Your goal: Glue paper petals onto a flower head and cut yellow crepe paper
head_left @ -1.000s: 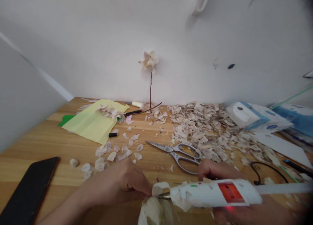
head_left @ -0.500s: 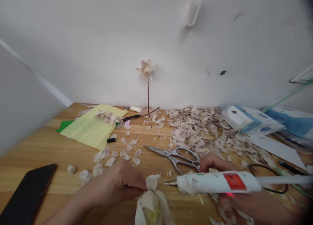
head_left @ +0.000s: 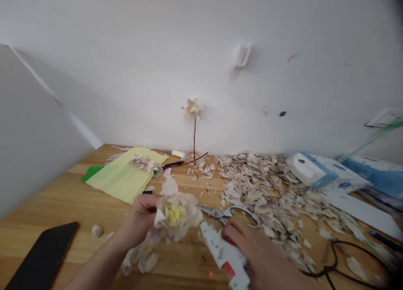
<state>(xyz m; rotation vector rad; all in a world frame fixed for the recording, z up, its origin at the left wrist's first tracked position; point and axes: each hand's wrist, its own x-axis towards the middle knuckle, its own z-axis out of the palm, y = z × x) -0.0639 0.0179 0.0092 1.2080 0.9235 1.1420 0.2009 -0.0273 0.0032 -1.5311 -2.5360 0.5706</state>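
Note:
In the head view, my left hand (head_left: 141,220) is closed at the left side of a handmade flower (head_left: 176,216), raised above the table. The flower has pale whitish-pink petals around a yellow centre facing me, and one petal stands up at its top. My fingertips are partly hidden behind it. My right hand (head_left: 252,248) is wrapped around a white hot glue gun (head_left: 225,256) with a red patch on its side. Its front end points up and left toward the flower's lower right edge. Behind the hands lie grey metal scissors (head_left: 214,212), partly covered.
A heap of dried petals (head_left: 252,176) covers the right back. Tissue packs (head_left: 329,172) and a black cable (head_left: 333,256) lie right. At left are a dark phone (head_left: 42,256) and yellow paper (head_left: 121,176) bearing another flower. One stemmed flower (head_left: 192,108) stands against the wall.
The flower has risen from the bottom edge and moved left, its yellow centre now facing me. The glue gun has swung from lying level to slanting up-left. The camera view has tilted up.

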